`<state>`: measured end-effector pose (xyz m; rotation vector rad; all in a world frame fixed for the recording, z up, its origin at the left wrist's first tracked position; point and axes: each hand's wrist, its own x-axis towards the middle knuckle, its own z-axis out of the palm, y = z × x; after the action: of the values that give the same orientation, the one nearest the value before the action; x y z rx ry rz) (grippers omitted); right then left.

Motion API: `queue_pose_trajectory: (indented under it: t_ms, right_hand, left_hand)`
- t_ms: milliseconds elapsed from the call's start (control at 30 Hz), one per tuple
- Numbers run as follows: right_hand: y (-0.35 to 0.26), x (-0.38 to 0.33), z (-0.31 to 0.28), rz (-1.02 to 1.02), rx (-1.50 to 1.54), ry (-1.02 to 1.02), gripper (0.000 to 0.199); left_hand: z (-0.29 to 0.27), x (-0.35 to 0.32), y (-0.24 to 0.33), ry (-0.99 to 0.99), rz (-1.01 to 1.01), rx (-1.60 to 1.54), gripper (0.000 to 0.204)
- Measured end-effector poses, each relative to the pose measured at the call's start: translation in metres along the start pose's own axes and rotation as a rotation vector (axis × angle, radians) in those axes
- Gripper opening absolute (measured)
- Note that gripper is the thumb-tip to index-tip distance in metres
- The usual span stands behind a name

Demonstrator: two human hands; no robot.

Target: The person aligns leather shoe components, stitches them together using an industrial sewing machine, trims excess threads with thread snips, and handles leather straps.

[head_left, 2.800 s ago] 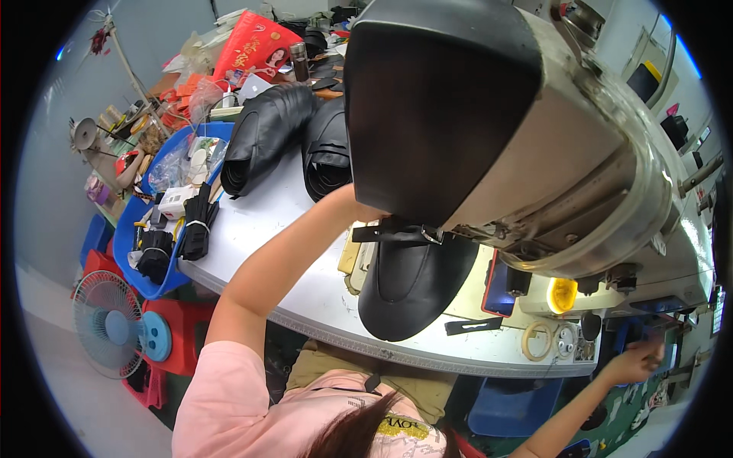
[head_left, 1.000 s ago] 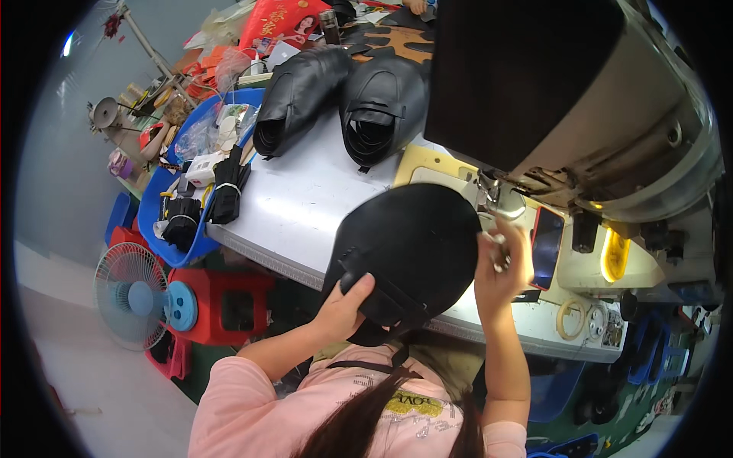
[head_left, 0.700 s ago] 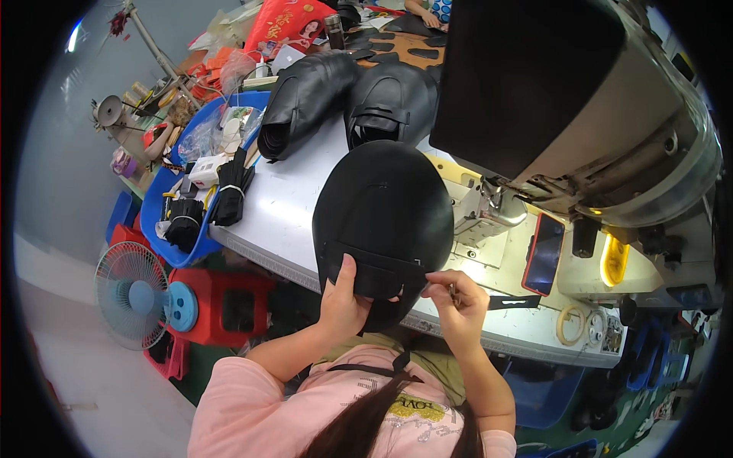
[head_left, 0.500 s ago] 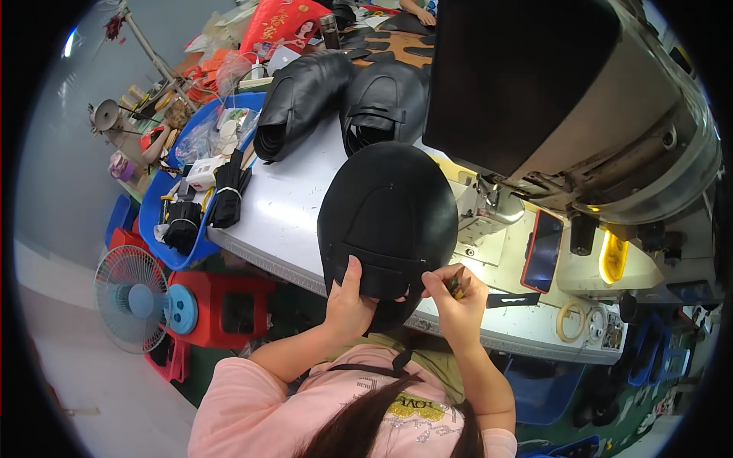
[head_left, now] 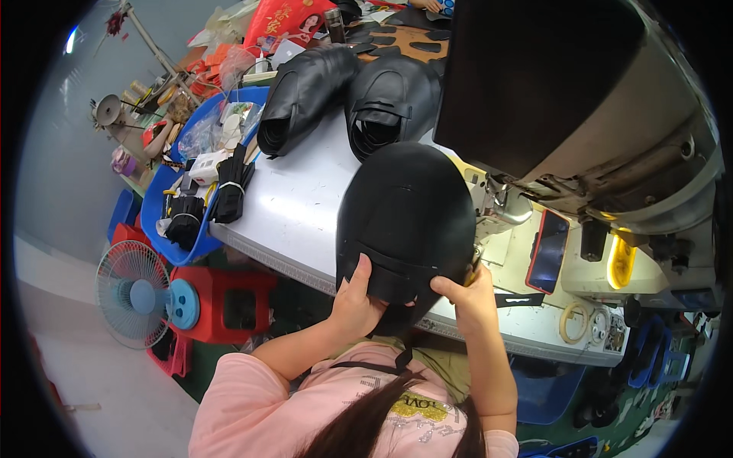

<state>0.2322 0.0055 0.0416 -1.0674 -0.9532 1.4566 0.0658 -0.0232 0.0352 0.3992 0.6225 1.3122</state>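
A black leather shoe upper (head_left: 405,202), rounded at its far end and crossed by a stitched strap, is held up at the table's front edge. My left hand (head_left: 355,305) grips its near left side, thumb on top and fingers beneath. On the near right side my right hand (head_left: 472,298) is closed round the edge, its thumb pressing beside the strap's end. A small metal tool (head_left: 477,256), partly hidden, pokes out past my right fingers; its kind is hard to make out here. Behind are two bundles of nested black uppers, a left bundle (head_left: 305,88) and a right bundle (head_left: 393,99).
A sewing machine (head_left: 565,114) looms at the right over the white table (head_left: 282,198). Beside it lie a red-edged phone (head_left: 548,252) and a black flat strip (head_left: 519,300). Blue baskets (head_left: 200,244) with black bundles hang at left, near a fan (head_left: 136,295) and red stool (head_left: 229,301).
The upper has shifted slightly right in view. My right hand has gone from a pinch holding the small tool near the strap's end to gripping the upper's right edge.
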Motion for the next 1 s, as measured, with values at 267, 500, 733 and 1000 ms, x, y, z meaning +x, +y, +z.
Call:
queue_pose_trajectory:
  t_ms: [267,500,733,1000]
  right_hand:
    - [-0.003,0.003,0.0,0.181,0.262,-0.091,0.046]
    - [-0.004,0.006,-0.01,0.129,0.133,-0.051,0.047]
    - [-0.024,0.005,-0.015,0.088,0.27,-0.037,0.044]
    - [-0.034,0.008,-0.05,-0.08,-0.004,0.067,0.02]
  left_hand:
    - [-0.018,0.001,-0.001,-0.02,-0.23,-0.077,0.05]
    - [-0.012,0.0,0.018,-0.48,1.192,1.559,0.016]
    - [0.018,0.064,0.016,-0.769,1.502,1.481,0.018]
    - [0.041,0.104,0.012,-0.792,1.412,1.371,0.03]
